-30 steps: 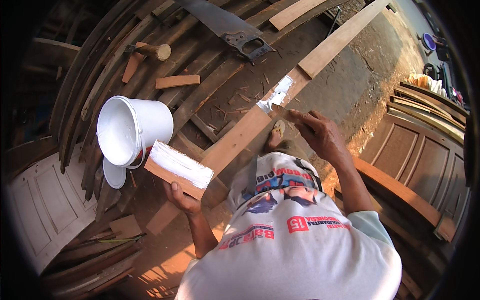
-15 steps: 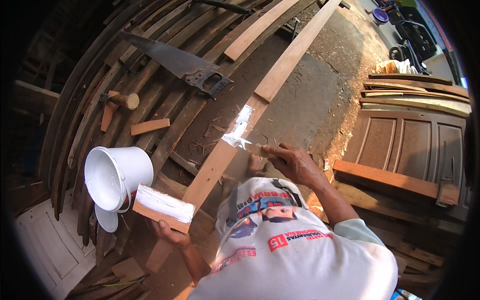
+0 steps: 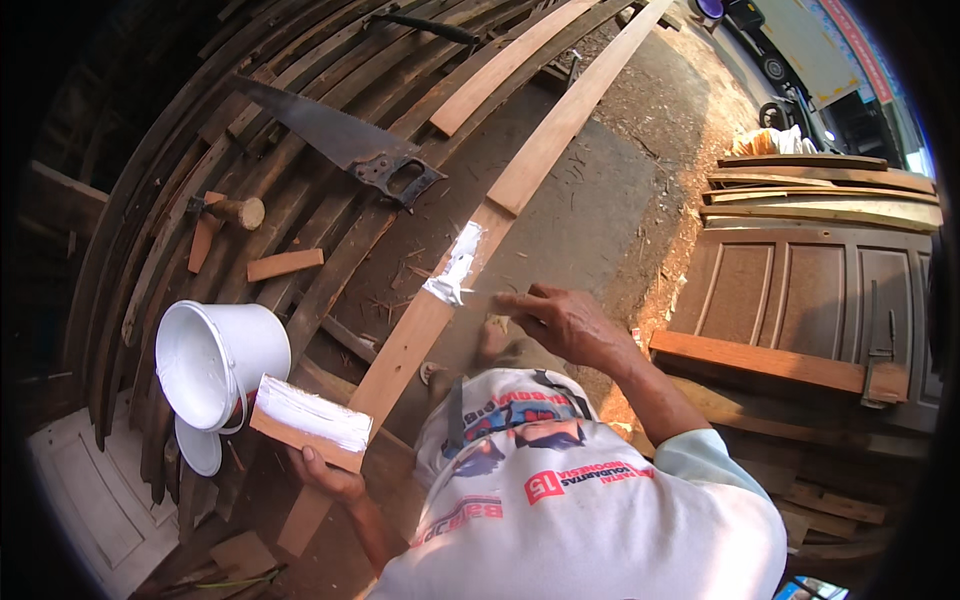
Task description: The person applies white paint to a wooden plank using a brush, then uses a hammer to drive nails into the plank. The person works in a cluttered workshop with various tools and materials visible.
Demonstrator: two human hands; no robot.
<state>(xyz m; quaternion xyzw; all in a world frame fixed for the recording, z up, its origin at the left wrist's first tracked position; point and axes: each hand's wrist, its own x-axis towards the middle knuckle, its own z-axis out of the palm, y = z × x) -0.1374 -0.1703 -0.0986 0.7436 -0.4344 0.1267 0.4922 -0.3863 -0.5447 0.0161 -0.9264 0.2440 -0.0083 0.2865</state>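
Note:
My left hand (image 3: 328,472) holds a short wooden block (image 3: 300,428) from below, its upper face coated with white paste. The fingers of my right hand (image 3: 565,322) are closed round a thin, flat stick-like applicator (image 3: 482,298), mostly hidden in the grip and seen edge-on. Its tip is at the near end of a patch of white paste (image 3: 455,262) on a long wooden beam (image 3: 413,335). This beam runs diagonally from my left hand's side to the far right. A stepped joint shows just beyond the paste.
A white bucket (image 3: 225,360) lies tilted at left, its lid (image 3: 198,450) below. A handsaw (image 3: 340,140), a wooden-handled hammer (image 3: 240,212) and a small wood offcut (image 3: 286,265) rest on stacked planks. Brown panelled door (image 3: 800,290) and boards (image 3: 820,190) lie at right.
The applicator's tip has moved slightly along the paste's near end, and the paste there looks less spread sideways. My left hand keeps hold of the block. The whole view has shifted slightly.

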